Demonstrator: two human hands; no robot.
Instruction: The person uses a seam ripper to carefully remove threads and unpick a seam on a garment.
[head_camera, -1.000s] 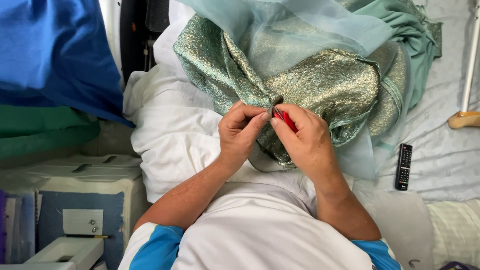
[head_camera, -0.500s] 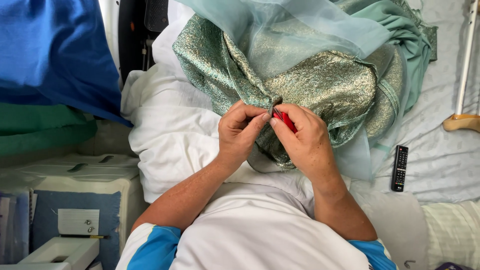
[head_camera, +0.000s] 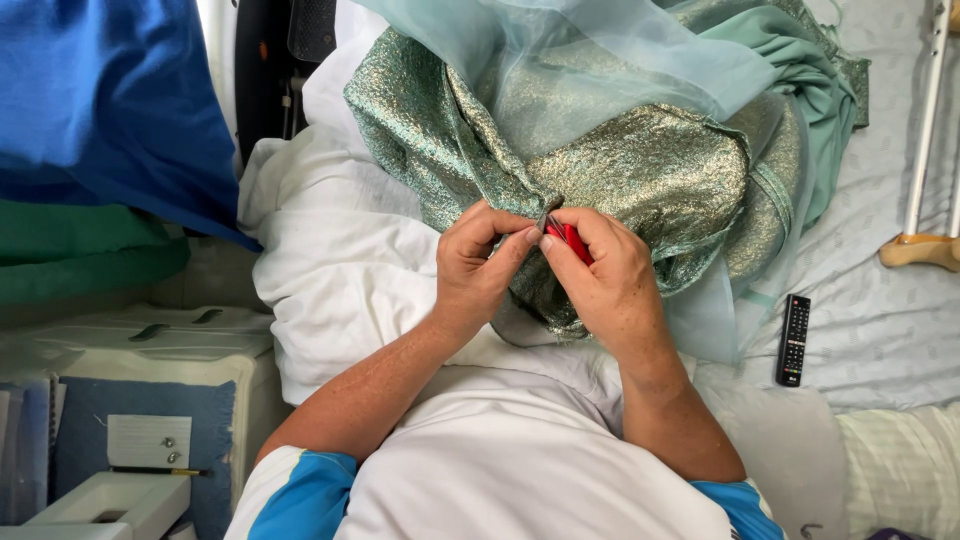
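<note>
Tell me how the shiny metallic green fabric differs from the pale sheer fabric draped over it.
The metallic green fabric is opaque and glittery with gold flecks; the sheer fabric is see-through and plain pale aqua. The metallic green fabric lies bunched underneath, and both the left hand and right hand work at its edge, the right holding a small red tool; the sheer fabric drapes on top, untouched. Both are greenish and lie on the bed.
</note>
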